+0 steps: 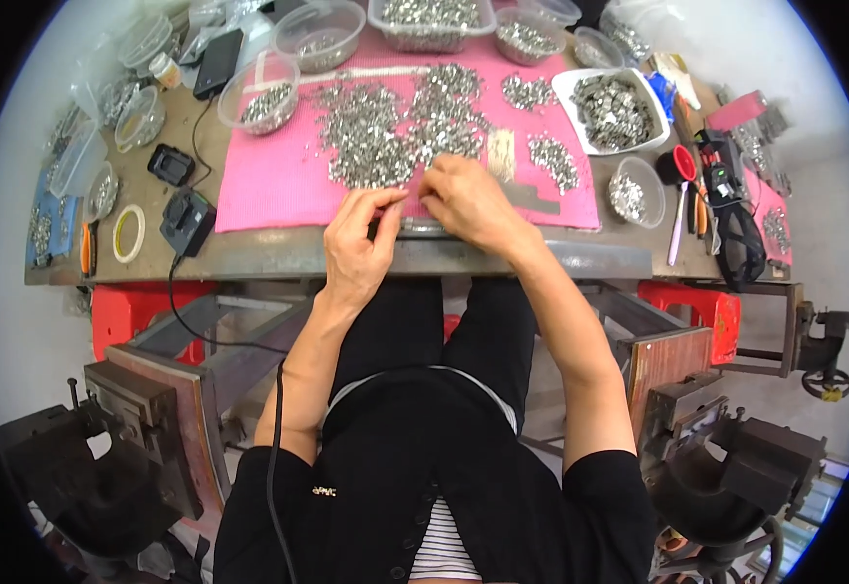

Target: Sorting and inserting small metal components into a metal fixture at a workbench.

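Observation:
Many small shiny metal pieces (371, 136) lie heaped on a pink ribbed mat (278, 185) in front of me. At the heap's near edge, my left hand (358, 243) has thumb and forefinger drawn together; whatever is between them is too small to make out. Close on its right, my right hand (473, 202) bends its fingers down at the lower edge of the second heap (444, 107). Its fingertips are partly hidden, and I cannot make out what they hold. A flat grey metal strip (534, 201) and a beige textured block (500, 154) lie right of that hand.
Clear plastic tubs of metal pieces (259, 105) line the mat's far side. A white tray (660, 122) and a small tub (650, 180) stand at the right. Leftward are a black charger (188, 222) with its cable and a tape roll (129, 234). Vises (736, 467) flank my seat.

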Available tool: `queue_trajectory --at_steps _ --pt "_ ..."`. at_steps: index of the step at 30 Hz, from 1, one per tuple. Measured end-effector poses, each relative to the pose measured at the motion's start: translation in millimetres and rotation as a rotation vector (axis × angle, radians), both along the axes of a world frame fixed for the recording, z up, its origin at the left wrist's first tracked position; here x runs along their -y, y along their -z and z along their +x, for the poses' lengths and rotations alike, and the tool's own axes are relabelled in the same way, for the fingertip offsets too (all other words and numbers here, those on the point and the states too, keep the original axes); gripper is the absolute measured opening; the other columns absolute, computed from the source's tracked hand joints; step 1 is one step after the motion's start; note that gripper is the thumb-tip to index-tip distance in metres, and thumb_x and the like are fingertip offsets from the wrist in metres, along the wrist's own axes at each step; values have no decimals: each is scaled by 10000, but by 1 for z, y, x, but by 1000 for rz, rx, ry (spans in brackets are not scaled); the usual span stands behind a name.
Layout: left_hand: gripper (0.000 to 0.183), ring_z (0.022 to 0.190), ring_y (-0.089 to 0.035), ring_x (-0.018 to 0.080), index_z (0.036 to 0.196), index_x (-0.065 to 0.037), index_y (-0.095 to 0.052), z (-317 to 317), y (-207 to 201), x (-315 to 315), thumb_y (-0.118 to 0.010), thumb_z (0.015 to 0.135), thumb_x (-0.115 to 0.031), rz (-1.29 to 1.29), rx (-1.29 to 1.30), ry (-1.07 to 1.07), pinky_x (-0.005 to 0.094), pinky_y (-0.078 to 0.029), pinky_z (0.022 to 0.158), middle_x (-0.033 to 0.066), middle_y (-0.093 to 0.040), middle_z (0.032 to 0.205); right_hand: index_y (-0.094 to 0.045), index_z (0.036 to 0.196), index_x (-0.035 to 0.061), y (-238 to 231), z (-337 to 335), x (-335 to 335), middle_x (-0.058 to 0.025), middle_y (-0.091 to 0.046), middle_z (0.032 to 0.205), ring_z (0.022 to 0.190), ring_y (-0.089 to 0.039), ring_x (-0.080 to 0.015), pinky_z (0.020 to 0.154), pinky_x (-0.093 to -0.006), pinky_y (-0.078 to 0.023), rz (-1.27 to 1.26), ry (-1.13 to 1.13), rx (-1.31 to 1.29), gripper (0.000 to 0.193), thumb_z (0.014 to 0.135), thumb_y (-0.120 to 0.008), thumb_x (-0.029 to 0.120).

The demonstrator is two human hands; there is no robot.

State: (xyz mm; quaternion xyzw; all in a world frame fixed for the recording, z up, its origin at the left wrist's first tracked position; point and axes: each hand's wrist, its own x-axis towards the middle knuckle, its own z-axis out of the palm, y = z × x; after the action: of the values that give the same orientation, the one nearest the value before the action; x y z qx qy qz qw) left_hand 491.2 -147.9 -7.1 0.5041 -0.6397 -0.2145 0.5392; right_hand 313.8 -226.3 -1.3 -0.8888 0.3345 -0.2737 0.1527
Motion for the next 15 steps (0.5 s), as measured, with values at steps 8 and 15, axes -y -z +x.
queue_trajectory --at_steps 8,15 --pt "121 824 -647 247 988 -5 -672 -15 -3 5 -650 877 36 5 -5 82 333 -528 700 116 -660 922 -705 971 16 -18 -31 66 -108 -726 827 741 -678 -161 693 -322 -540 139 322 212 148 860 -667 105" --pt "137 822 -664 235 1011 1 -668 -22 -4 11 -656 880 35 -29 77 160 335 -528 739 128 -669 957 -707 1065 -8 -34 -36 24 -74 -726 919 822 -654 -124 765 -287 -527 194 349 389 204 896 -680 102"
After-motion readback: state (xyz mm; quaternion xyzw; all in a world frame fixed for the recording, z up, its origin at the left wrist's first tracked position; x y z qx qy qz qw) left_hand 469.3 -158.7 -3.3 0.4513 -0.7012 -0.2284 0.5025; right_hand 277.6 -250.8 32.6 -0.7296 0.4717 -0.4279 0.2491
